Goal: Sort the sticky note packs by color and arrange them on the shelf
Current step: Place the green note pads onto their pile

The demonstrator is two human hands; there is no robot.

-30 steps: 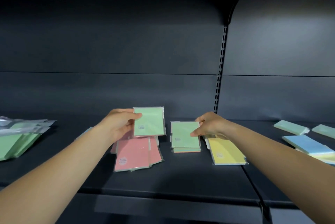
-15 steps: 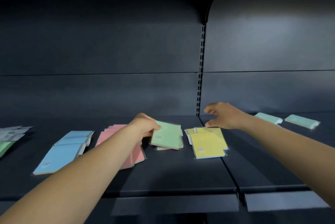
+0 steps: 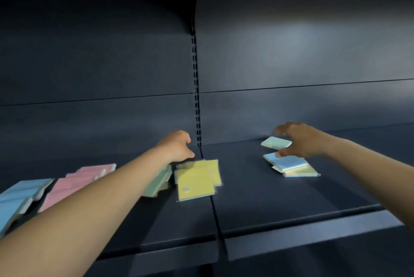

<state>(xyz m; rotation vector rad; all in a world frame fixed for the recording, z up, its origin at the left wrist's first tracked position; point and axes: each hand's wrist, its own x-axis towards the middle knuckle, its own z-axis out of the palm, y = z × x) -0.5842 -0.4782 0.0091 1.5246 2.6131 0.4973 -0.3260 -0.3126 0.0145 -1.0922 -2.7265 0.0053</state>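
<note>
Sorted piles lie on the dark shelf (image 3: 257, 205): blue packs (image 3: 15, 196) at far left, pink packs (image 3: 74, 183), a green pile (image 3: 156, 183) partly hidden by my left forearm, and yellow packs (image 3: 197, 179). My left hand (image 3: 177, 145) hovers just behind the green pile, fingers loosely curled and holding nothing. To the right lie a mint pack (image 3: 276, 143) and a blue pack (image 3: 287, 162) resting on a yellow pack (image 3: 302, 172). My right hand (image 3: 298, 140) is spread over these, with its thumb near the blue pack. The frame is blurred.
A slotted upright (image 3: 196, 97) divides the dark back panel, and a seam splits the shelf below it. Bare shelf surface stretches in front of the yellow packs and to the right of the loose packs. The front lip (image 3: 302, 234) runs along the near edge.
My left hand has let go of the green pack, which now lies on the green pile. My right hand has moved right to over the mint and blue packs. The view swung right.
</note>
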